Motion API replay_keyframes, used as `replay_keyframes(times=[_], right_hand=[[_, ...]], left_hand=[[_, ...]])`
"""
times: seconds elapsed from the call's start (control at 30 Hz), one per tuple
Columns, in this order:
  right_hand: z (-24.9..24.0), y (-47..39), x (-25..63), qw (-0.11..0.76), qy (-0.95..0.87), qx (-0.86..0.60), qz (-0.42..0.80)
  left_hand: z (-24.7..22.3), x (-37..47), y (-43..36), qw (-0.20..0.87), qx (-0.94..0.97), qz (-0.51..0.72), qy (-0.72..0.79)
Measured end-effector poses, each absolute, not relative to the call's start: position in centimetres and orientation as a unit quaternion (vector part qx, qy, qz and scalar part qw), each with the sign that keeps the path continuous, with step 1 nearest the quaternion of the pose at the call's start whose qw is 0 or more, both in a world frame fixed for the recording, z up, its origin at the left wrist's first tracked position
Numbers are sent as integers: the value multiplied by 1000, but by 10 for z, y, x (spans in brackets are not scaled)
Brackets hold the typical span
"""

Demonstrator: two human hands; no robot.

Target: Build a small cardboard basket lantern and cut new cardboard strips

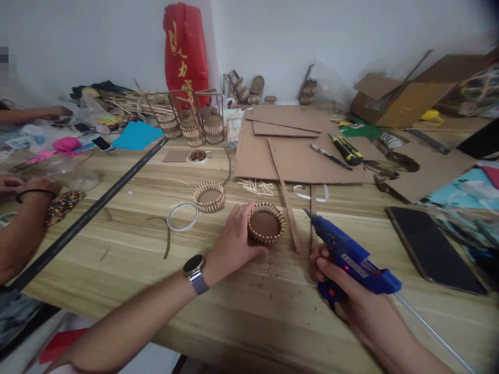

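My left hand (232,240) rests on the table with its fingers and thumb around the left side of a small round basket (265,225). This basket has a brown cardboard floor and a wall of short pale sticks. In my right hand (353,296) is a blue hot glue gun (343,246), its small red light lit and its nozzle pointing up and left, apart from the basket. A clear glue stick (429,327) sticks out of its back. Behind my left hand stands a similar stick-walled basket (209,197), beside a white ring (182,216).
Beyond lie cardboard sheets (253,156), a yellow-black utility knife (345,149), a pen (330,156) and loose short sticks (256,187). A phone (432,249) lies right. Finished handled baskets (193,130) stand behind. At the left are another person's arms (23,223).
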State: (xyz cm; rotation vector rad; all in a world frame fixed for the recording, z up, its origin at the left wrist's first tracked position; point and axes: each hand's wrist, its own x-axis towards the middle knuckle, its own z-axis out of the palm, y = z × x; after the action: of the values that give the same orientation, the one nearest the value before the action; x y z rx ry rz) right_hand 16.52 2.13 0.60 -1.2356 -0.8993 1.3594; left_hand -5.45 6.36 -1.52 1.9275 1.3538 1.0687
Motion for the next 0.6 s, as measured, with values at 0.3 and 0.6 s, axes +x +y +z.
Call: replay_keyframes(times=[0.3, 0.6], right_hand=[[2, 19, 166, 502, -385, -531, 564], [1, 20, 168, 493, -414, -529, 553]], left_hand=[[11, -134, 88, -92, 755, 172, 625], [2, -143, 108, -56, 742, 161, 648]])
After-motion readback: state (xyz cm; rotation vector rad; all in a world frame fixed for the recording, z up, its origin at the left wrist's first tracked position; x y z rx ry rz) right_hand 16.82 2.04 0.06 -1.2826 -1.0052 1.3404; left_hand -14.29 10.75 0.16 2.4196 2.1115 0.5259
